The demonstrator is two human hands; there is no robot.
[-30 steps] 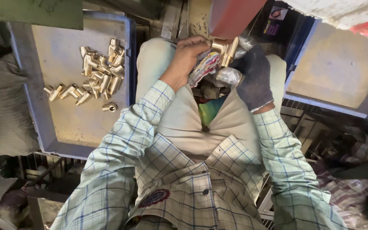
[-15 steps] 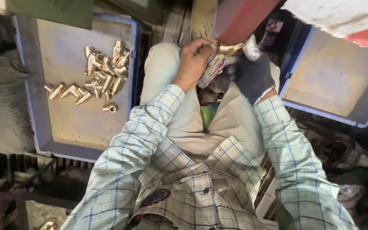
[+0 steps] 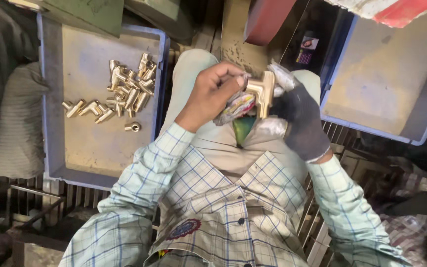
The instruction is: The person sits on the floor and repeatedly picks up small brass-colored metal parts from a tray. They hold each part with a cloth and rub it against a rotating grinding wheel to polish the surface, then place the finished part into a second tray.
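On the person's left, a blue tray with a dusty grey floor holds a loose heap of brass fittings, most of them piled toward its far right corner, a few elbows strung out to the left, and 1 small round piece lying apart below the heap. On the right, a 2nd blue tray shows only a bare, stained floor; whatever else it holds is out of frame.

Surroundings: a grey ribbed cloth bundle sits against the left tray's outer wall. A dull red belt-like band slants down ahead of the knees, with a worn metal surface beside it. Metal grating shows beneath both trays. The person's checked shirt sleeves fill the lower frame and hide the lap.

Held work: a brass T-shaped fitting sits above the knees, between the 2 hands, just below the red band. Its finish is bright yellow, edges squared, 1 arm pointing left and the stem running down. The left hand, bare, is curled tight, pinching the fitting's left arm along with a multicoloured rag. The right hand wears a dark grey glove and grips the fitting's stem from the right; its fingers are closed around it.
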